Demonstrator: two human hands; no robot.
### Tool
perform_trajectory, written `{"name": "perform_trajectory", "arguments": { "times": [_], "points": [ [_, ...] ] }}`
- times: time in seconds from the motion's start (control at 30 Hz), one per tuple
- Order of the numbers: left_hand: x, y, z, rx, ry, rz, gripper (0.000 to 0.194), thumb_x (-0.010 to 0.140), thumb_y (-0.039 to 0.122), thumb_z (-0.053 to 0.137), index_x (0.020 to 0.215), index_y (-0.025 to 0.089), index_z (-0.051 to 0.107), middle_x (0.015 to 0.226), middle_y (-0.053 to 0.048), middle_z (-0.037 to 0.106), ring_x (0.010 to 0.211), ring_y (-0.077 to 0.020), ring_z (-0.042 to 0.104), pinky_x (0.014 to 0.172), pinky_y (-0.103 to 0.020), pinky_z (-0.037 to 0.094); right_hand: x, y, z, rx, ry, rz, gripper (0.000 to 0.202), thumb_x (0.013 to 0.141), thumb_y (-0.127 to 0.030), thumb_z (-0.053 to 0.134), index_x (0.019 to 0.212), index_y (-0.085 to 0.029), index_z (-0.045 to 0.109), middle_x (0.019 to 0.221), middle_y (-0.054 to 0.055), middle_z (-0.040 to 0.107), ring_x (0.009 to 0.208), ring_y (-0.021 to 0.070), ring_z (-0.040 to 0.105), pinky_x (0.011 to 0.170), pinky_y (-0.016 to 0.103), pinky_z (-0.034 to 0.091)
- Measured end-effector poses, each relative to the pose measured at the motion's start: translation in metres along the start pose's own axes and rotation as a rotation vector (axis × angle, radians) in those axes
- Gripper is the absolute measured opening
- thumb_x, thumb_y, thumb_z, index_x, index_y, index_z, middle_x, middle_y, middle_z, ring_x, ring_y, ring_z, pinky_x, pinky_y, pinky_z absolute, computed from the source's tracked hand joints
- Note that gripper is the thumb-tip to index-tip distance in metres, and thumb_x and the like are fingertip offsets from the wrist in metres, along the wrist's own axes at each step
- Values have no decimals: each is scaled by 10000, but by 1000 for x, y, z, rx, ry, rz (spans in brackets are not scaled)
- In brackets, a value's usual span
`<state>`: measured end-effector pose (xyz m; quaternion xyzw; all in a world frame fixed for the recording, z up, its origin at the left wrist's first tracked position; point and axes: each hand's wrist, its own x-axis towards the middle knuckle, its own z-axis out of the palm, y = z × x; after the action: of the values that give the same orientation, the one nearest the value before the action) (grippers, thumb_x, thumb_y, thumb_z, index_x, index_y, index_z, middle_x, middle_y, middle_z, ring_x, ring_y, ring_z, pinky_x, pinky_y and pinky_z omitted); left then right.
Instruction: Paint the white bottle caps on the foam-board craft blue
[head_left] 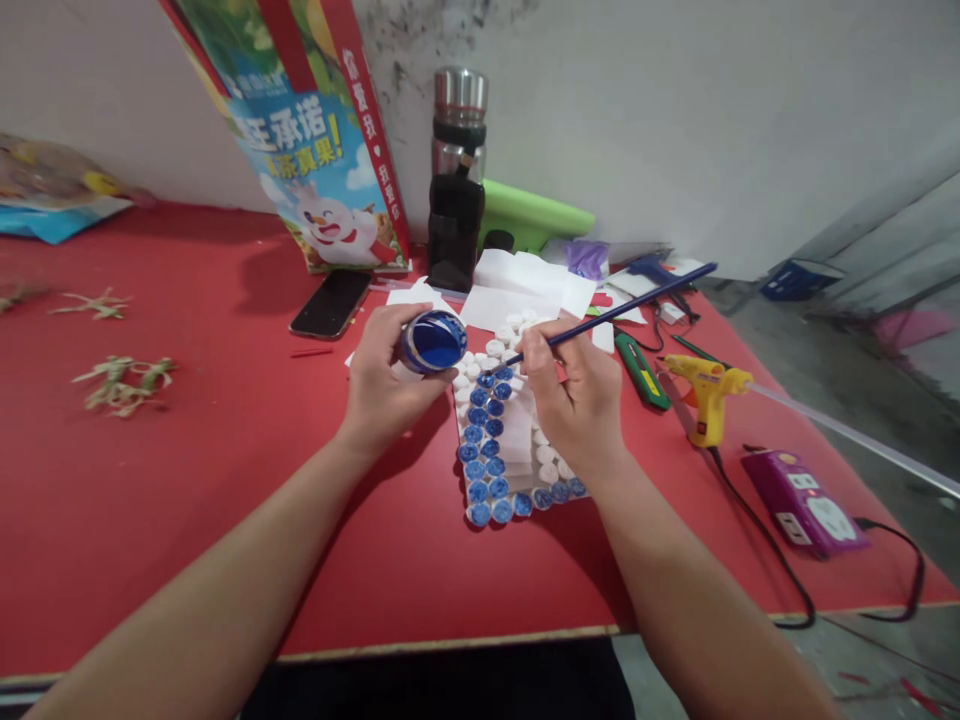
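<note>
While left hand (382,385) grips paint jar (437,343), right hand (581,400) pinches paintbrush (637,301).
Brush slants down-left from those fingers toward the blue discs (495,407) (both hands pretty much equally close).

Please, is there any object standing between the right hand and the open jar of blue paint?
Nothing visible stands between the right hand and the jar; only the held brush reaches into that gap. The left hand grips the jar's sides, leaving its mouth open.

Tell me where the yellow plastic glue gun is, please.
In the head view, the glue gun lies on the right of the red tabletop, between the green plastic box cutter and the purple plastic power strip.
</note>
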<state>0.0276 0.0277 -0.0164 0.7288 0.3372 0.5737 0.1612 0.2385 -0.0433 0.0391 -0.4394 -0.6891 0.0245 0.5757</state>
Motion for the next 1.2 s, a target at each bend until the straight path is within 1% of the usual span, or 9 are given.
{"name": "perform_trajectory", "arguments": {
  "times": [0.13,0.47,0.77,0.93,1.07,1.2],
  "points": [
    [1,1,0,6,1,21,650,753,145,938,1337,302,699,1344,-76,716,1285,-337,705,1139,-563,579,0,2,-2,-40,-36,-20,212,1147,-293,537,964,-248,633,781,-28,650,705,124,626,696,296,533],
    [2,5,-2,33,-11,33,614,766,182,946,1318,285,698,1326,-75,725,1262,-325,715,1127,-531,592,1,2,-4,-70,-110,-33,206,1151,-265,496,988,-237,620,866,9,690,751,137,632,721,312,522],
    [2,4,-3,68,-34,25,628,763,191,942,1323,300,679,1338,-60,727,1258,-314,713,1121,-518,601,1,3,-4,-77,-127,-52,211,1150,-275,502,985,-231,626,849,3,681,750,139,629,721,309,508],
    [2,5,-3,47,-32,21,627,767,185,939,1326,301,681,1344,-66,723,1270,-320,712,1134,-532,598,1,2,-4,-57,-115,-36,219,1154,-289,503,987,-232,632,870,11,699,752,138,635,721,311,514],
    [2,5,-3,69,-43,-4,620,776,220,943,1327,312,675,1357,-67,722,1272,-326,707,1137,-551,598,1,2,-4,-75,-126,-49,221,1150,-303,499,981,-243,627,872,22,710,770,155,639,745,334,530],
    [2,6,-4,58,-44,-3,623,777,207,940,1330,321,678,1362,-69,722,1280,-325,705,1143,-551,596,1,4,-3,-72,-118,-39,214,1144,-301,501,982,-244,627,868,22,706,766,154,635,742,334,532]
  ]
}}
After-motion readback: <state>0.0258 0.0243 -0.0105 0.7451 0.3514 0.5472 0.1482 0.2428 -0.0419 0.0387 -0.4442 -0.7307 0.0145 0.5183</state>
